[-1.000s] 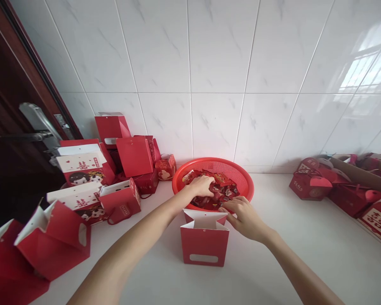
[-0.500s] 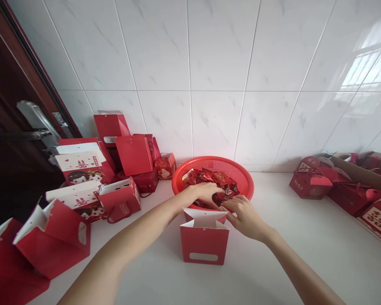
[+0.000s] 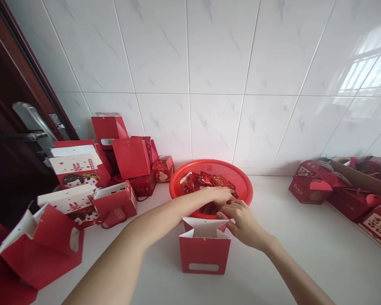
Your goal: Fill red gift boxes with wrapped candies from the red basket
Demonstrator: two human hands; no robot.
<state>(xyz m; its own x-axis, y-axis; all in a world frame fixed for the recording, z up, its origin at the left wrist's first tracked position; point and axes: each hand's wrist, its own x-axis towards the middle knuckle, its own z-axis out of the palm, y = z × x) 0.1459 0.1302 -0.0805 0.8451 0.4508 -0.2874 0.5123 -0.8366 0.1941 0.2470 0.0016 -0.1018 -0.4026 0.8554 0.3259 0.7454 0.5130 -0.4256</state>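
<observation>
Left hand (image 3: 222, 195) swings towards three o'clock across the basket (image 3: 242, 182), now beside right hand (image 3: 244, 220); work's at the packets (image 3: 195, 182), either hand's fingers—can't tell their grip.

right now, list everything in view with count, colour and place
basket: 1, red, centre, near wall
wrapped packets: several, mostly red, inside basket
open box: 1, red, white inside, before basket
left boxes: about ten, red, some partly white, clustered left
right boxes: several, mostly red, far right
carton: at least 1, brown, right edge
counter: 1, white, underneath
tiled wall: 1, white, behind
door: 1, dark reddish-brown, left
door handle: 1, silvery, on door
left hand: 1, bare, over packets
right hand: 1, bare, basket's near-right rim
</observation>
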